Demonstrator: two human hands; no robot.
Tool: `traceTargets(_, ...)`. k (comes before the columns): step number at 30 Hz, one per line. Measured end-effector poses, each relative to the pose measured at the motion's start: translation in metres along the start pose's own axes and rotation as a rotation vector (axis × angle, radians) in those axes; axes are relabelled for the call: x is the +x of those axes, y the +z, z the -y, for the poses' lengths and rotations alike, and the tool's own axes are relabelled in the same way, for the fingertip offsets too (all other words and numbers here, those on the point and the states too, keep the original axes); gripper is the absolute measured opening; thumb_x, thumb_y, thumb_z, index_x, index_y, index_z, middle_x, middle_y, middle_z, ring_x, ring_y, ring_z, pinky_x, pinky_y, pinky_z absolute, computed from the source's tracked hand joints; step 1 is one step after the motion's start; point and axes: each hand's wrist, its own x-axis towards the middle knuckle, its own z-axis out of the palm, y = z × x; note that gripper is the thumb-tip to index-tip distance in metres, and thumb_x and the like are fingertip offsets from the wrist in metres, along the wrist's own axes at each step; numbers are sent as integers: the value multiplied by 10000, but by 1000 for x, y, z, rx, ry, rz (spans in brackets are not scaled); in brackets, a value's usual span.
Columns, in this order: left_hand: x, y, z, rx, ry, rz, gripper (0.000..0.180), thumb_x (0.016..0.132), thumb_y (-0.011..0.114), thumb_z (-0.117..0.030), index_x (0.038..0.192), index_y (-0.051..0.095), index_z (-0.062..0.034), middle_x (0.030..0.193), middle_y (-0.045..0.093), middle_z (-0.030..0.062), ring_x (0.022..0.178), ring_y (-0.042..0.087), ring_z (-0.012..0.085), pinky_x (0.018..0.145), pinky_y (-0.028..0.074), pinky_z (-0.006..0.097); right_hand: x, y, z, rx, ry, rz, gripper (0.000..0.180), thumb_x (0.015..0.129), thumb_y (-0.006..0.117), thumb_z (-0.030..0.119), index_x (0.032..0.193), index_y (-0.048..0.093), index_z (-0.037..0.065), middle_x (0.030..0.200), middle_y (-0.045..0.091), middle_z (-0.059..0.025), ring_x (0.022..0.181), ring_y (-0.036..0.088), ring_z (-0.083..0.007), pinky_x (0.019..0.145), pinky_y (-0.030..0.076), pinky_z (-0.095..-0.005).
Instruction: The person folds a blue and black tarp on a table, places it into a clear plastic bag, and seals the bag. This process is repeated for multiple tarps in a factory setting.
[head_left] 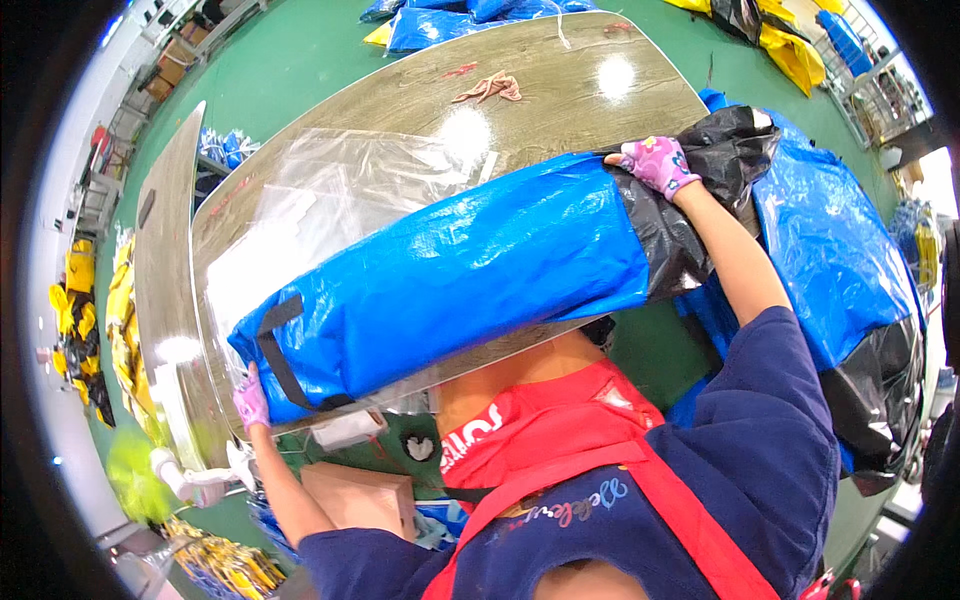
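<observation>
A long blue sheet-plastic cover (470, 270), folded flat, stretches slantwise across the wood-look table (400, 100). A black strap (283, 350) crosses its left end, and a crumpled black section (665, 235) forms its right end. My left hand (251, 400), in a pink glove, grips the left end at the table's near edge; its fingertips are partly hidden. At the far right, my right hand (655, 165), in a flower-patterned glove, closes over the black section near where it meets the blue. Clear plastic bags (340, 190) lie beyond the cover.
A pink rag (490, 88) lies at the table's far side. A large blue and black pile (835, 250) stands at the right. Blue bundles (440, 28) lie beyond the table. Below its near edge are a white roll (348, 430) and a cardboard box (360, 495). A blurred green fan (140, 475) is at lower left.
</observation>
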Motion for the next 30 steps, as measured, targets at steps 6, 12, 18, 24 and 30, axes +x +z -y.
traceTargets(6,-73,-71,-183,368,433,-597,538,868,610,-285,1336,510,-39,1344,508,246,1225,500,391,1059,357,480,-4,-13,5,-68,17,106,552,916,386,631,887,743,211,869,717,-112,835,698,-297,718,549,-433)
traceTargets(12,-204,-12,-405,87,1156,6,683,878,537,-478,1460,385,-155,1519,326,164,1407,272,371,1158,76,549,-38,-81,11,-237,-193,-263,540,874,535,568,1179,636,133,1087,658,-119,1055,617,-317,894,485,-433)
traceTargets(18,-200,16,-403,40,1115,24,706,859,577,-442,1462,376,-133,1538,283,167,1419,249,356,1163,50,557,-157,-56,-89,1238,590,-876,380,943,597,284,1202,550,9,1079,620,-81,1030,578,-217,884,465,-346)
traceTargets(24,-195,19,-400,65,1136,3,728,857,583,-432,1467,357,-105,1548,259,167,1425,230,357,1176,38,529,-119,40,-38,1560,713,-957,302,970,484,99,1207,583,-58,1126,648,-85,941,599,-147,832,483,-287)
traceTargets(30,-191,25,-402,118,1151,28,745,870,526,-497,1470,350,-91,1551,248,179,1431,213,363,1181,41,509,-102,32,-103,1478,697,-1146,331,857,495,-131,1145,632,-44,1044,667,-68,929,595,-131,853,450,-222)
